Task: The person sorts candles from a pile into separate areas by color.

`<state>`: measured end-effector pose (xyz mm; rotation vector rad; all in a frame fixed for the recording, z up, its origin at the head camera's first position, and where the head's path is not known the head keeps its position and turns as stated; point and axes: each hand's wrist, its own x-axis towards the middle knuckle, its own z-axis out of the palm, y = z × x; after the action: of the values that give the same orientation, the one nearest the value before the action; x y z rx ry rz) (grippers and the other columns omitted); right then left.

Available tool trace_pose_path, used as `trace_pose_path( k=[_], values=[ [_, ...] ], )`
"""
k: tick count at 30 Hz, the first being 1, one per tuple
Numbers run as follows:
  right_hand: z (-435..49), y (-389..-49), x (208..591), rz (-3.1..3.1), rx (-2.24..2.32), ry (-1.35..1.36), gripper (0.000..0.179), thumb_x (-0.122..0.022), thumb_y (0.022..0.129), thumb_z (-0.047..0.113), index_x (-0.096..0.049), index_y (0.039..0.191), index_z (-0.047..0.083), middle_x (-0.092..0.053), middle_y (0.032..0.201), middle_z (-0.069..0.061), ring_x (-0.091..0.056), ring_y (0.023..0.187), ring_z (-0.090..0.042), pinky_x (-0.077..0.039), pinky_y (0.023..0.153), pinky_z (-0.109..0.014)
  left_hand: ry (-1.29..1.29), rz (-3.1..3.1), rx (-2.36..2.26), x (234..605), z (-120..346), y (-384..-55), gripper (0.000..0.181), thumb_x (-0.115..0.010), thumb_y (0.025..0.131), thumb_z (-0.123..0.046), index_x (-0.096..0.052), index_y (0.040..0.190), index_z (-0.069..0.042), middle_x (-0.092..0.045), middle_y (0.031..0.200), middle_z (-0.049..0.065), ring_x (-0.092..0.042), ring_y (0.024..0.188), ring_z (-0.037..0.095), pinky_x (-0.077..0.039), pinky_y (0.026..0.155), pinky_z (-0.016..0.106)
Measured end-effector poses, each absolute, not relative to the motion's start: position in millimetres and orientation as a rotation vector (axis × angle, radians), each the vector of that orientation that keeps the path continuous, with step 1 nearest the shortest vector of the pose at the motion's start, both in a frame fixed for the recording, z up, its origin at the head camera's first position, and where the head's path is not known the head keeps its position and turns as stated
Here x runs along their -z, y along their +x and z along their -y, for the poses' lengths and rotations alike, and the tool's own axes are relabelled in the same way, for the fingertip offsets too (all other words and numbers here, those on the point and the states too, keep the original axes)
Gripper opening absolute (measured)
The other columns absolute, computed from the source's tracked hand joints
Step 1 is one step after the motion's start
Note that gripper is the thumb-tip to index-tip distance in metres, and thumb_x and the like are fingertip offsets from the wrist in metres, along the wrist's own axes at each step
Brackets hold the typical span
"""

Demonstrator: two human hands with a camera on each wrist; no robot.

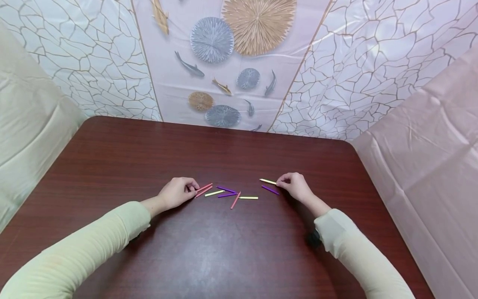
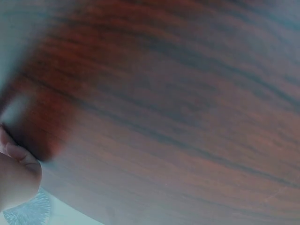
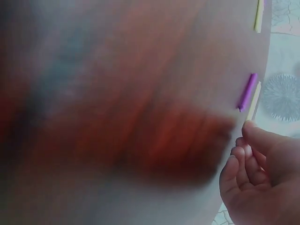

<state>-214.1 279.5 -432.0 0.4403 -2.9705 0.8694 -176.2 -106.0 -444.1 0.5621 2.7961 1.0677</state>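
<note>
My left hand (image 1: 178, 192) pinches the near end of a red stick (image 1: 205, 187) between thumb and fingers. A second red stick (image 1: 203, 192) lies right beside it, its end close to the thumb. Further right, my right hand (image 1: 296, 187) pinches the end of a thin yellow stick (image 1: 267, 181). In the right wrist view, thumb and index finger meet on that yellow stick (image 3: 253, 101), the other fingers curled beneath. Just nearer than it lies a purple stick (image 1: 270, 189). Only part of the left hand (image 2: 18, 176) shows in the left wrist view, without its stick.
Between the hands lie a yellow stick (image 1: 214, 193), two purple sticks meeting at one end, a slanted red stick (image 1: 235, 200) and another yellow stick (image 1: 248, 198). All rest on a dark wood table (image 1: 209, 249). Patterned cloth (image 1: 239, 104) hangs behind the far edge.
</note>
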Motion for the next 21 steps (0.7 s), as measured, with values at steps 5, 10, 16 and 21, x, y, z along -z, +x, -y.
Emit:
trace_pose_path(
  k=[5,10,16,21],
  values=[
    [-269.6,-229.5,424.3,2.983,-0.8,0.391,0.01,-0.069,0.082,0.013,-0.072,0.08,0.003,-0.071,0.08,-0.01,-0.063,0.081,-0.022,-0.048,0.077,-0.035,0.561,-2.798,-1.066,444.9,107.4,-177.2,0.007,-0.065,0.08,-0.01,-0.068,0.087,-0.01,-0.062,0.072,-0.003,-0.05,0.062,0.005,-0.04,0.061,0.021],
    [-262.4,-246.0,420.4,2.981,-0.812,0.348,0.012,-0.069,0.083,0.014,-0.072,0.082,0.002,-0.072,0.082,-0.011,-0.062,0.081,-0.023,-0.047,0.078,-0.035,0.557,-2.786,-1.064,444.4,107.8,-177.1,0.007,-0.065,0.081,-0.011,-0.068,0.087,-0.011,-0.061,0.073,-0.004,-0.05,0.063,0.005,-0.04,0.061,0.022],
    [-259.0,-261.1,425.4,3.009,-0.852,0.254,0.015,-0.068,0.084,0.016,-0.073,0.085,0.002,-0.072,0.084,-0.012,-0.061,0.084,-0.024,-0.046,0.079,-0.034,0.556,-2.777,-1.066,443.5,106.4,-176.9,0.006,-0.065,0.081,-0.011,-0.068,0.087,-0.011,-0.061,0.073,-0.004,-0.05,0.063,0.005,-0.04,0.061,0.022],
    [-258.8,-268.2,431.3,3.025,-0.847,0.209,0.016,-0.068,0.084,0.016,-0.072,0.085,0.001,-0.071,0.085,-0.013,-0.061,0.085,-0.026,-0.046,0.081,-0.036,0.546,-2.77,-1.068,443.7,106.7,-176.7,0.006,-0.065,0.081,-0.012,-0.068,0.087,-0.011,-0.061,0.073,-0.004,-0.049,0.063,0.004,-0.04,0.06,0.021]
  ],
)
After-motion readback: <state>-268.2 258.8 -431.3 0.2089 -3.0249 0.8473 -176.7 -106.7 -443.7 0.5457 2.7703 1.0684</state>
